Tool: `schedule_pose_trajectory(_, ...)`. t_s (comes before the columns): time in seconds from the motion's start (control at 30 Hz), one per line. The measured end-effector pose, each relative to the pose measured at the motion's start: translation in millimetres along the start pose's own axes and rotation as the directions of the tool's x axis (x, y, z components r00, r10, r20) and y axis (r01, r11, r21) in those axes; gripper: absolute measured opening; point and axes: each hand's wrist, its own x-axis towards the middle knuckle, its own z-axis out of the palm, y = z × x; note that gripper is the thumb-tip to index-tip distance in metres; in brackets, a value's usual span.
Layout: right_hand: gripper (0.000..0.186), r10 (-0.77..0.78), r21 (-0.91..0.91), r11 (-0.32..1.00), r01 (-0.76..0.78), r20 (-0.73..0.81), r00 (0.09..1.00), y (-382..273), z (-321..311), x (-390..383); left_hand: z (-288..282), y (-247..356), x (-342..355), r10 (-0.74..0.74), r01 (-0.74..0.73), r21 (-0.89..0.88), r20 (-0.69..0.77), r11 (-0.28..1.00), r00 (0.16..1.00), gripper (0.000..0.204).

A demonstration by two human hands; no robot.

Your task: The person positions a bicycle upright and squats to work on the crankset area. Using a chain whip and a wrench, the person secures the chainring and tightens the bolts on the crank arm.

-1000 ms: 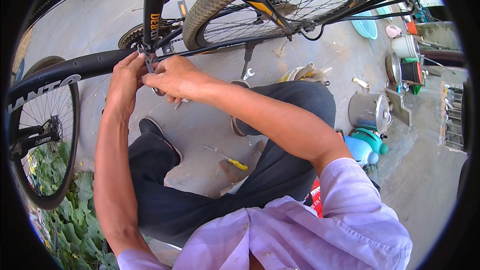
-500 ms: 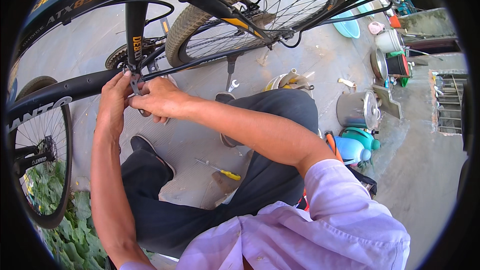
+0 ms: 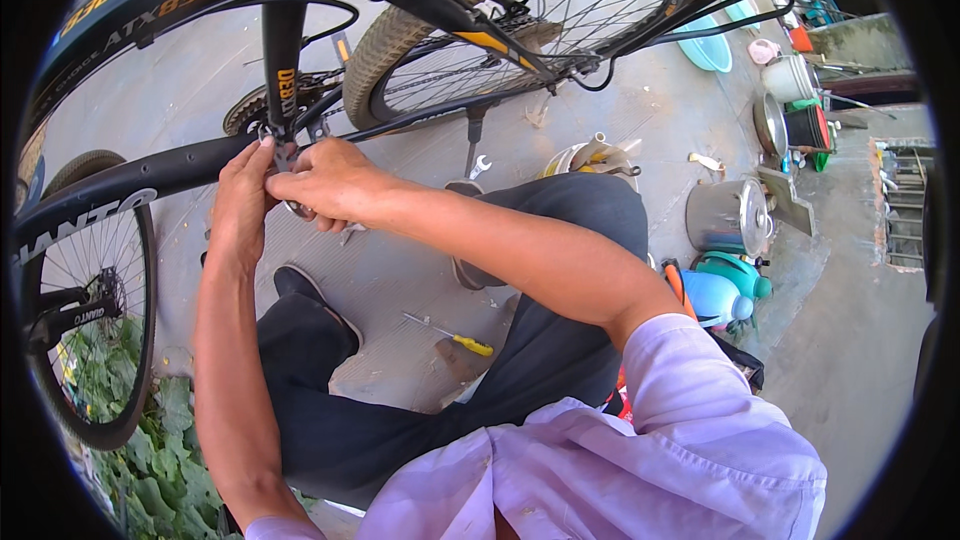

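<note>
A black bicycle frame (image 3: 130, 180) stands in front of me, its seat tube (image 3: 283, 60) rising above my hands. My left hand (image 3: 240, 195) presses against the frame where the tubes meet by the crank. My right hand (image 3: 325, 180) lies beside it, fingers curled around a small metal tool or part (image 3: 297, 208) at that joint; most of it is hidden under my fingers. The two hands touch each other. The rear wheel (image 3: 480, 30) is behind them, the front wheel (image 3: 90, 300) at my left.
A yellow-handled screwdriver (image 3: 450, 335) lies on the concrete between my legs. A wrench (image 3: 478, 167) lies by the kickstand. A metal pot (image 3: 728, 217), blue jugs (image 3: 720, 290), buckets and basins stand at right. Green plants (image 3: 140, 440) grow at lower left.
The view has shifted so the bike and my hands sit lower and further left in the picture. Both hands stay at the same joint of the frame.
</note>
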Motion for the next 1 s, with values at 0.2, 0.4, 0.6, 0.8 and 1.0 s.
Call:
schedule_pose_trajectory(0.2,0.047,-0.059,-0.064,0.996,0.061,0.033,0.998,27.5,7.5,10.0,0.1,-7.3,0.9,-0.013,0.014,0.022,-0.038,1.000,0.999,0.041)
schedule_pose_trajectory(0.4,0.048,-0.091,-0.098,0.991,0.091,0.009,0.996,47.4,6.4,21.1,11.9,-6.4,-1.2,-0.002,0.006,0.041,-0.082,0.999,0.997,0.045)
schedule_pose_trajectory(0.6,0.033,-0.064,-0.100,0.993,0.062,-0.010,0.998,13.7,8.6,-2.1,4.8,1.0,-2.7,-0.003,0.005,0.024,-0.078,1.000,0.997,0.037)
schedule_pose_trajectory(0.8,0.039,-0.005,0.107,0.994,0.002,0.036,0.999,-2.1,-5.6,-2.3,15.5,12.4,-2.9,-0.004,0.003,-0.010,-0.141,1.000,0.990,0.037)
schedule_pose_trajectory(1.0,0.037,-0.027,0.052,0.998,0.025,0.037,0.999,0.4,-2.8,-2.7,5.4,7.1,-1.1,-0.007,0.010,0.028,-0.126,1.000,0.992,0.037)
